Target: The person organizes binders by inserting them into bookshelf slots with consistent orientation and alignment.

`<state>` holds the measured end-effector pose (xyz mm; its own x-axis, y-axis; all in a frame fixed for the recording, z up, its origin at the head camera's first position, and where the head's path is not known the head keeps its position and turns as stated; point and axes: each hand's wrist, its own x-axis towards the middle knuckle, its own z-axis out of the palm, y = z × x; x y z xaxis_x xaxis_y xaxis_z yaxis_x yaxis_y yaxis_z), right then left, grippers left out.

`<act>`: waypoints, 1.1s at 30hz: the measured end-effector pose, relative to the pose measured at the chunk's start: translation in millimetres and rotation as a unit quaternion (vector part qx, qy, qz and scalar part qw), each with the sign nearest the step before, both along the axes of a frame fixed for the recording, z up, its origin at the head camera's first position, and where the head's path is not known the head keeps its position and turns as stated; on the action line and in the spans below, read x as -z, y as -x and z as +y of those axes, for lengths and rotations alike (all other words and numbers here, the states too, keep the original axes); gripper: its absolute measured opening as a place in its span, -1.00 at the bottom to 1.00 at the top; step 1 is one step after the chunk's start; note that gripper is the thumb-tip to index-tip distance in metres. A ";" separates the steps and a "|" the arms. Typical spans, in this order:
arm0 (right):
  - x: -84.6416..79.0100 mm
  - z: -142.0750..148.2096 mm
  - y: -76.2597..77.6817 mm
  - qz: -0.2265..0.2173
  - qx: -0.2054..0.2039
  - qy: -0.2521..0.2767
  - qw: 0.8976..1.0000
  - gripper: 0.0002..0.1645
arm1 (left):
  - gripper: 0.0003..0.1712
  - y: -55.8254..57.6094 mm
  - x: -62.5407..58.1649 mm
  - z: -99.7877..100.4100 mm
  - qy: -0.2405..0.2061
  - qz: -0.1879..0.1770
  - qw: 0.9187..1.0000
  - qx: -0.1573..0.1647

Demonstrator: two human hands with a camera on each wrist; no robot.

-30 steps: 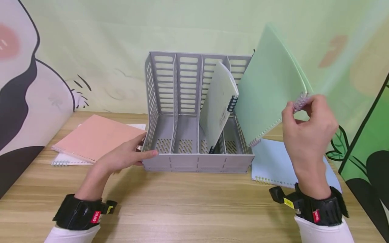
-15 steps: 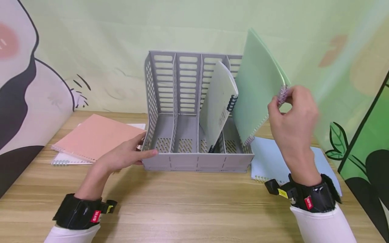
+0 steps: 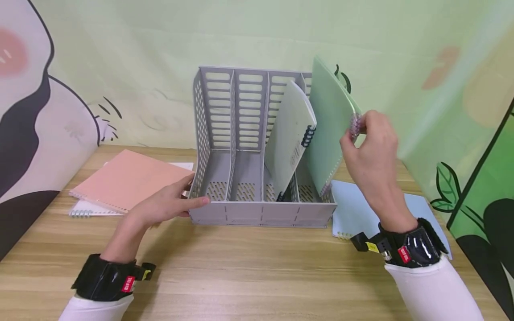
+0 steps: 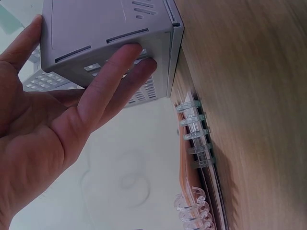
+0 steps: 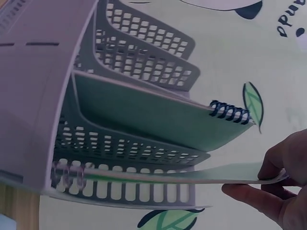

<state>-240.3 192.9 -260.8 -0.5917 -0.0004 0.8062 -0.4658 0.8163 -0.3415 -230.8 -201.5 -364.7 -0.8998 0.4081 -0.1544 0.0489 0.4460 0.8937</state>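
Observation:
My right hand (image 3: pixel 373 156) pinches a pale green spiral notebook (image 3: pixel 329 125) by the upper end of its clear coil binding. The notebook stands in the rightmost compartment of a grey file organizer (image 3: pixel 261 214), its lower coil inside the front wall in the right wrist view. My left hand (image 3: pixel 168 203) holds the organizer's front left corner, thumb over the front edge, fingers along the outer side wall (image 4: pixel 144 72). Beside the green notebook, a pale notebook with black coils (image 3: pixel 291 133) leans in the neighbouring compartment.
Left of the organizer, a pink notebook (image 3: pixel 128 178) lies on a white spiral notebook (image 3: pixel 94 211). A light blue notebook (image 3: pixel 349 209) lies on the wooden table (image 3: pixel 241 276) at the right, partly under the right forearm. A printed cloth backdrop (image 3: pixel 160 53) hangs behind.
My right hand has moved left and slightly up, then lowered the green notebook from outside the organizer's right side into the rightmost compartment. My left hand has stayed on the corner.

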 end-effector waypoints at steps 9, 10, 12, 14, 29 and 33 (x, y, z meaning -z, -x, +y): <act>1.2 -4.2 13.8 -0.050 -0.019 -0.035 0.998 -0.88 | -0.02 -0.4 -0.9 -0.8 0.002 0.004 1.000 0.001; 1.6 -4.8 14.8 -0.053 -0.019 -0.036 0.998 -0.88 | -0.02 -0.3 -0.7 -0.7 0.002 0.004 1.000 0.001; 3.3 -4.7 17.6 -0.061 -0.019 -0.040 0.997 -0.89 | -0.03 -0.2 -0.5 -0.3 0.002 0.004 1.000 0.001; 4.9 -3.8 20.4 -0.067 -0.019 -0.045 0.997 -0.89 | -0.03 -0.3 -0.7 0.0 0.002 0.004 1.000 0.001; 16.5 -0.9 30.4 -0.106 -0.031 -0.099 0.989 -0.88 | -0.05 -1.4 -3.7 0.9 -0.001 0.002 1.000 0.004; 18.0 -1.4 28.3 -0.109 -0.037 -0.111 0.987 -0.86 | -0.04 -0.6 -2.7 0.9 0.001 0.002 1.000 0.003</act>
